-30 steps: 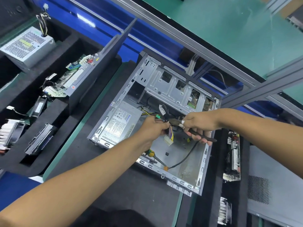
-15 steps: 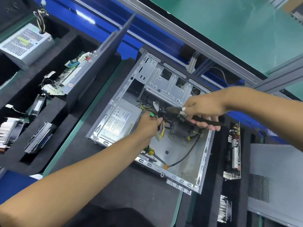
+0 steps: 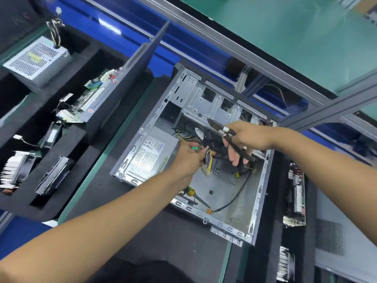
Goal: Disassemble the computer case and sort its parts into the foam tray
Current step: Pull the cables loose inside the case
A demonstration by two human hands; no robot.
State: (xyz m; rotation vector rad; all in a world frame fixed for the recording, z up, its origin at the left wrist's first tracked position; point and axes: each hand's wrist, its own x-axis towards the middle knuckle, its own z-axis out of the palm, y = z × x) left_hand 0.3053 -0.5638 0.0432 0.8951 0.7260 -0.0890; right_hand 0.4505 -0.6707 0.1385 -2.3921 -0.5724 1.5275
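I see the open computer case point(image 3: 230, 193) lying flat on the counter point(image 3: 163, 231), with the foam tray point(image 3: 67, 144) to its left. Inside the case, my left hand point(image 3: 188, 155) grips the wire bundle point(image 3: 208, 158) beside the power supply point(image 3: 152, 154). My right hand point(image 3: 242, 137), just right of the wires, holds black pliers point(image 3: 228, 137), tip pointing toward the case's back wall.

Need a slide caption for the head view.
Left hand grips cable bundle in open computer case; right hand holds pliers.
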